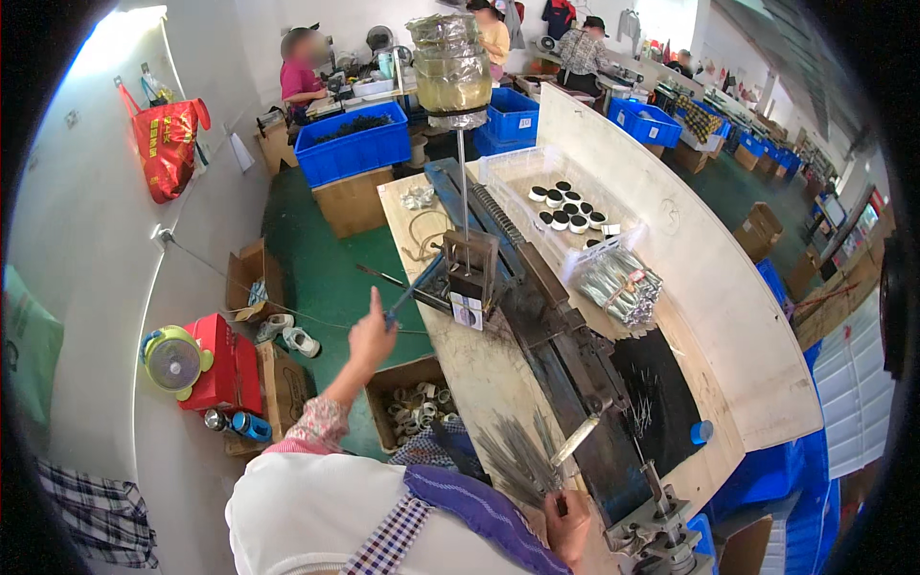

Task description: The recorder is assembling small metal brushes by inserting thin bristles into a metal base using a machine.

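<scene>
My left hand is closed round the blue handle of a lever, with one digit pointing up. The lever slants up to a metal press block on the bench. My right hand is low at the right, its fingers bent together; what they hold is hidden. Beside it lies a loose pile of thin grey metal rods. A pale flat strip slants up above that hand. The long dark machine bed runs between my two hands.
Black-topped white round pieces stand in a clear plastic tray behind the machine, near a bundle of metal rods. A box of white rings is below my left forearm. Blue crates and several people are farther back.
</scene>
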Tool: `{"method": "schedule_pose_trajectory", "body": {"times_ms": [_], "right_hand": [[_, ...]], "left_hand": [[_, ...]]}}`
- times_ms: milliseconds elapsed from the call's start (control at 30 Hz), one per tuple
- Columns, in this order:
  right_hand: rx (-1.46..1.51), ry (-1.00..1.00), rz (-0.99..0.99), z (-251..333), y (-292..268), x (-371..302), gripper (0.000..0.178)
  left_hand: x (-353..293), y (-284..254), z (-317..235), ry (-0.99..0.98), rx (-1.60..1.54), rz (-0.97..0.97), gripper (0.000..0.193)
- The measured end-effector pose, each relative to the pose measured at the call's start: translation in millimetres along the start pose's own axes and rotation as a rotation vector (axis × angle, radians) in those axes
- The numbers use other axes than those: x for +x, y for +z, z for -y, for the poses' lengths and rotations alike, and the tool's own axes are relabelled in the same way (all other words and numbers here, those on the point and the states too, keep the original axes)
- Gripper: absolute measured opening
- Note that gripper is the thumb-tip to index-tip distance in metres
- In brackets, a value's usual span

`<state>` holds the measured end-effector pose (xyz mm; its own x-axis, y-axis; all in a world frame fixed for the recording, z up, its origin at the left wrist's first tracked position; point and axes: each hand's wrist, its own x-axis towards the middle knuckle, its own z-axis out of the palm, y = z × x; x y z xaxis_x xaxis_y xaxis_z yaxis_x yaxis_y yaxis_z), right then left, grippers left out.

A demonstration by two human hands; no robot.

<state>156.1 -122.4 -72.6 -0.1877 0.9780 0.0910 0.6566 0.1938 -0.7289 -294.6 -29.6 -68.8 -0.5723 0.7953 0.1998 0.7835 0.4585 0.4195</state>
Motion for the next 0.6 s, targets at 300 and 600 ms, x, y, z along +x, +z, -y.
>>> {"method": "schedule_pose_trajectory", "body": {"times_ms": [300,600], "right_hand": [[0.064,0.172,-0.505,54,-81,-14,0.009],[-0.072,-0.104,-0.34,90,-122,18,0.012]], "left_hand": [[-105,-43,-187,1.132,-1.03,0.407,0.045],[-143,-36,-227,1.042,-0.941,1.224,0.025]]}}
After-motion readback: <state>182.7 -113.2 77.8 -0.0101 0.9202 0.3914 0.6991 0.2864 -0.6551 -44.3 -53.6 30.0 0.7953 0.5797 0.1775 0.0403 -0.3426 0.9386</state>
